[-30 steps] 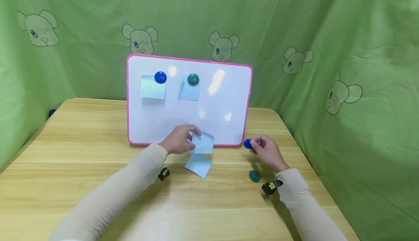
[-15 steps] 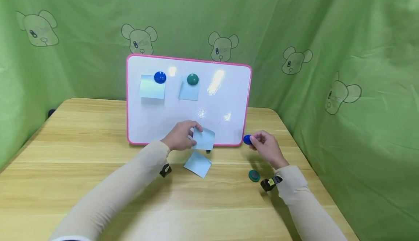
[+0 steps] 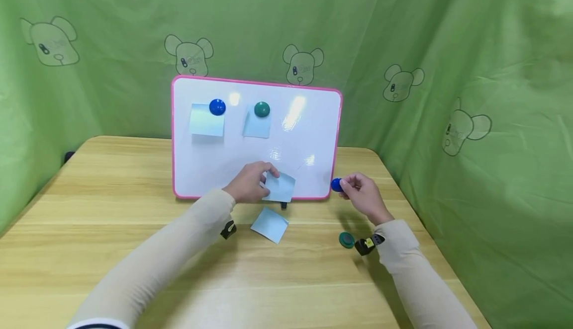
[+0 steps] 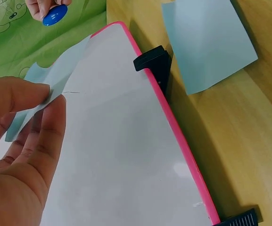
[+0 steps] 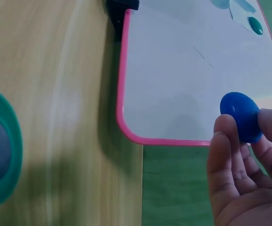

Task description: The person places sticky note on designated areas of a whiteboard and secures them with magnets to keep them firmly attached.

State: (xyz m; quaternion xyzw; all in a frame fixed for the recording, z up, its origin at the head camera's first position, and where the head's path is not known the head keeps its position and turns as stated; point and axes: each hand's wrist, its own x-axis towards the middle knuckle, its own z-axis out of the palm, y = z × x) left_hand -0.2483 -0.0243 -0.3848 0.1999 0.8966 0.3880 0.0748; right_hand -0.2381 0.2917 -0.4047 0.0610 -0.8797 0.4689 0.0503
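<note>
My left hand [image 3: 248, 184] pinches a light-blue sticky note [image 3: 282, 187] between thumb and fingers, in front of the lower part of a pink-framed whiteboard [image 3: 224, 162]. In the left wrist view that held note [image 4: 62, 70] is seen nearly edge-on. Beside the board's lower right corner my right hand [image 3: 366, 199] holds a round blue magnet [image 5: 240, 115] by its edge. Another light-blue sticky note [image 3: 270, 225] lies on the table below the left hand. A green magnet [image 3: 346, 240] rests on the table with its grey disc facing up, near the right wrist.
On the board's upper left, a blue magnet [image 3: 217, 107] holds one note [image 3: 206, 122], and a green magnet [image 3: 261, 109] holds another note [image 3: 256, 126]. Black feet [image 4: 157, 63] support the board's lower edge on the wooden table [image 3: 112, 180]. Green cloth [image 3: 250, 16] hangs behind.
My left hand has lifted the held note slightly up and to the right. The right hand has risen a little with the blue magnet. The note and green magnet on the table stay put.
</note>
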